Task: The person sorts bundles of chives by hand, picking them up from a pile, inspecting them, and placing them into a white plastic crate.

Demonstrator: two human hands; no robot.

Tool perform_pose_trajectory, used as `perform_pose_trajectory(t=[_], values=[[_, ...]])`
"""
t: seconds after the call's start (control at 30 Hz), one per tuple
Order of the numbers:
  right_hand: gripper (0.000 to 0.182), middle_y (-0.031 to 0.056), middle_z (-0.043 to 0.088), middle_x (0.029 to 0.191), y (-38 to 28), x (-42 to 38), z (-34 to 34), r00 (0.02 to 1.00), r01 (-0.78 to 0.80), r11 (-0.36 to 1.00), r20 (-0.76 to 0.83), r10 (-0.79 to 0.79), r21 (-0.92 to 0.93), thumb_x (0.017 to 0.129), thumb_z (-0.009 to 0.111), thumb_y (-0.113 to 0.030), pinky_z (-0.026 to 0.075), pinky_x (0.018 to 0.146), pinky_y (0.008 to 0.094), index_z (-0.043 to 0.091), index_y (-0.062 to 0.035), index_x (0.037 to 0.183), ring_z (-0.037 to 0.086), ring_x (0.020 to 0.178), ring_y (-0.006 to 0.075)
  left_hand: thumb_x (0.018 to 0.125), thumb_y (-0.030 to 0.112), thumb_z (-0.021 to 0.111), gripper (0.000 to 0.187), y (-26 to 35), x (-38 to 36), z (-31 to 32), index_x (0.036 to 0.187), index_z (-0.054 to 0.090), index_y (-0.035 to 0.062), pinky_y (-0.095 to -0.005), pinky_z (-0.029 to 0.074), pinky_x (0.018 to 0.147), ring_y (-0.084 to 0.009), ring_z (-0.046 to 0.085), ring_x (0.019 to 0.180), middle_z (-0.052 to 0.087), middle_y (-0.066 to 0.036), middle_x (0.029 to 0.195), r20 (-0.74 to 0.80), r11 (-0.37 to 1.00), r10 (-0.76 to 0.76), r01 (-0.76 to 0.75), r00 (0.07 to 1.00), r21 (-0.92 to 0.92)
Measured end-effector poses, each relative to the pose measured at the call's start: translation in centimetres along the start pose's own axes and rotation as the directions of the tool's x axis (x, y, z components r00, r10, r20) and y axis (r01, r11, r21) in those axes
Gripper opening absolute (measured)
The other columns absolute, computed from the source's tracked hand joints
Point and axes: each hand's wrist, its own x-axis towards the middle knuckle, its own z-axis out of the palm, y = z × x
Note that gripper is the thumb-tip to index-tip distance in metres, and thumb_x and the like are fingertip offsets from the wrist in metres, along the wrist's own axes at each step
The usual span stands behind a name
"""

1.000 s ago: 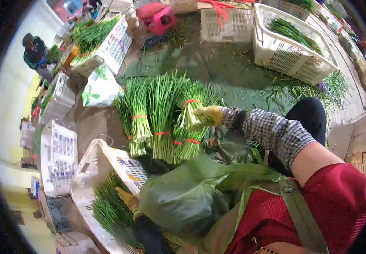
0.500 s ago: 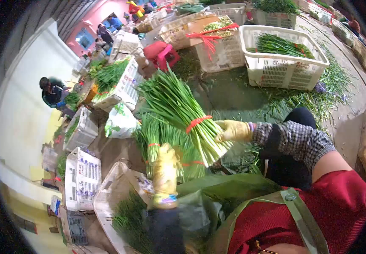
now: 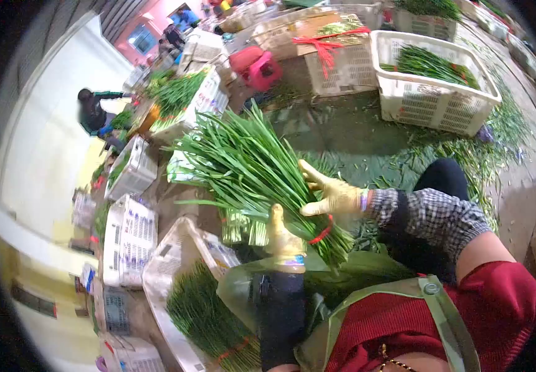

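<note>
A bunch of garlic chives (image 3: 249,164), tied with a red band near its pale cut ends, lies tilted across my two hands above my lap. My right hand (image 3: 339,195), in a yellowish glove, grips it from the right just above the band, thumb and finger spread over the stalks. From the lower left my left hand (image 3: 285,242), gloved too, holds the bunch with its thumb up along the side; its other fingers are hidden under the leaves. Other tied chives (image 3: 243,228) lie on the ground beyond my left hand.
At my left stands a white crate (image 3: 156,273) holding chives (image 3: 206,310). Another white crate (image 3: 438,99) with chives stands ahead to the right, leaf scraps around it. A pink stool (image 3: 262,71) and a cardboard-topped crate with red ties (image 3: 324,49) are further off. A person (image 3: 97,111) works at far left.
The bunch has come down and nearer my lap, leaves fanned wider to the left. My left hand has moved right and now holds it; my right hand has shifted from the stalk ends to above the band.
</note>
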Motion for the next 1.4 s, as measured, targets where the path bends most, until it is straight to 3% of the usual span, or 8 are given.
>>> perform_pose_trajectory(t=[0.13, 0.4, 0.7, 0.83, 0.97, 1.13, 1.23, 1.4], values=[[0.128, 0.0280, 0.040, 0.146, -0.6, 1.6, 1.8, 0.980, -0.094, 0.995, -0.175, 0.090, -0.016, 0.071, 0.082, -0.051, 0.032, 0.112, 0.0340, -0.001, 0.0046, 0.151, 0.040, 0.136, 0.0307, 0.093, 0.018, 0.061, 0.048, -2.8, 0.8, -1.3, 0.136, 0.046, 0.0012, -0.0470, 0.048, 0.099, -0.0293, 0.057, 0.116, 0.055, -0.015, 0.133, -0.075, 0.979, 0.125, -0.111, 0.989, 0.172], [0.050, 0.0060, 0.065, 0.113, 0.8, 2.7, 0.8, 0.927, -0.187, 0.872, -0.214, 0.309, 0.452, 0.086, 0.070, -0.009, 0.052, 0.088, 0.0329, 0.049, -0.0041, 0.131, 0.061, 0.098, 0.0144, 0.093, 0.027, 0.060, 0.050, -2.2, 0.3, -1.3, 0.137, 0.047, 0.0064, -0.0485, 0.043, 0.103, -0.0305, 0.055, 0.118, 0.056, -0.011, 0.133, -0.143, 0.998, 0.050, -0.045, 0.989, 0.036], [0.046, 0.0075, 0.065, 0.111, 3.2, 3.0, 0.0, 0.938, -0.135, 0.811, -0.191, 0.289, 0.569, 0.083, 0.068, -0.007, 0.050, 0.088, 0.0343, 0.053, -0.0042, 0.127, 0.059, 0.099, 0.0168, 0.094, 0.031, 0.059, 0.051, -1.9, 0.5, -2.0, 0.137, 0.048, 0.0063, -0.0478, 0.040, 0.105, -0.0302, 0.053, 0.119, 0.055, -0.011, 0.134, -0.164, 1.000, 0.019, -0.022, 0.986, -0.014], [0.084, 0.0111, 0.058, 0.129, 1.2, 2.3, -0.1, 0.967, -0.097, 0.812, -0.140, 0.214, 0.576, 0.083, 0.077, -0.025, 0.044, 0.100, 0.0349, 0.029, -0.0058, 0.149, 0.054, 0.114, 0.0189, 0.093, 0.027, 0.061, 0.050, -1.8, 0.5, -0.3, 0.136, 0.049, 0.0055, -0.0470, 0.043, 0.103, -0.0296, 0.056, 0.116, 0.056, -0.011, 0.132, -0.179, 0.997, 0.060, -0.052, 0.982, 0.050], [0.131, 0.0238, 0.038, 0.148, -0.3, 1.4, 0.7, 0.968, -0.102, 0.971, -0.205, 0.147, 0.215, 0.069, 0.088, -0.040, 0.027, 0.114, 0.0334, -0.003, 0.0048, 0.151, 0.035, 0.138, 0.0247, 0.092, 0.019, 0.063, 0.046, -3.4, 0.1, -0.6, 0.133, 0.050, 0.0035, -0.0447, 0.049, 0.097, -0.0286, 0.060, 0.109, 0.058, -0.012, 0.128, -0.197, 0.969, 0.149, -0.103, 0.969, 0.224], [0.064, 0.0080, 0.064, 0.118, 0.5, 2.4, 0.9, 0.926, -0.126, 0.963, -0.320, 0.200, 0.238, 0.080, 0.077, -0.016, 0.047, 0.095, 0.0335, 0.048, -0.0068, 0.136, 0.059, 0.105, 0.0175, 0.092, 0.025, 0.063, 0.046, -2.9, -0.3, -0.3, 0.131, 0.052, 0.0033, -0.0463, 0.048, 0.097, -0.0288, 0.059, 0.110, 0.059, -0.012, 0.126, -0.220, 0.991, 0.073, -0.046, 0.973, 0.124], [0.053, 0.0073, 0.064, 0.115, 0.6, 2.0, 0.9, 0.943, -0.116, 0.793, -0.184, 0.277, 0.598, 0.084, 0.073, -0.013, 0.051, 0.089, 0.0346, 0.051, -0.0061, 0.132, 0.061, 0.100, 0.0176, 0.092, 0.025, 0.063, 0.045, -2.9, 0.2, -1.1, 0.131, 0.052, 0.0048, -0.0465, 0.047, 0.098, -0.0291, 0.058, 0.111, 0.059, -0.011, 0.127, -0.240, 0.990, 0.096, -0.067, 0.966, 0.124], [0.052, 0.0075, 0.066, 0.112, 1.1, 2.0, 0.6, 0.927, -0.165, 0.764, -0.167, 0.337, 0.624, 0.082, 0.074, -0.010, 0.051, 0.089, 0.0359, 0.053, -0.0060, 0.130, 0.062, 0.098, 0.0184, 0.091, 0.025, 0.063, 0.049, -2.6, 0.2, -1.4, 0.134, 0.049, 0.0066, -0.0476, 0.046, 0.099, -0.0289, 0.058, 0.113, 0.058, -0.010, 0.129, -0.191, 0.991, 0.077, -0.054, 0.979, 0.122]])
